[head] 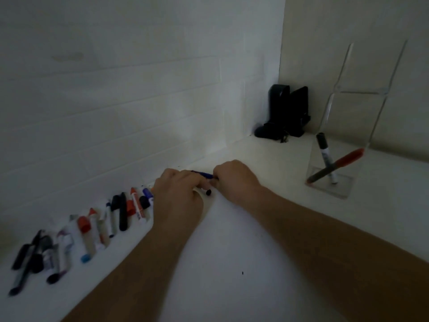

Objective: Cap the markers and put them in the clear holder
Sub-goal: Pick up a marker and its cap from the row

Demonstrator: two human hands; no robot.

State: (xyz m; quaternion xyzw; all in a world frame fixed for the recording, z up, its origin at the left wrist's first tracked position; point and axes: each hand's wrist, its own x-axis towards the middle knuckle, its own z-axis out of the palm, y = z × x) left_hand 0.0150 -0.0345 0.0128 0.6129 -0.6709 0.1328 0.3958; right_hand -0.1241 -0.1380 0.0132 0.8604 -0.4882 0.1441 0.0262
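Blue marker (202, 174), label unreadable

- A single head-worn wide-angle camera looks forward and down over a white tabletop (232, 263).
- It faces a room corner where a white panelled wall (116, 112) meets a cream side wall (348, 31).
- Both bare forearms enter from the bottom edge, near the lens.
- No second view shares the scene.
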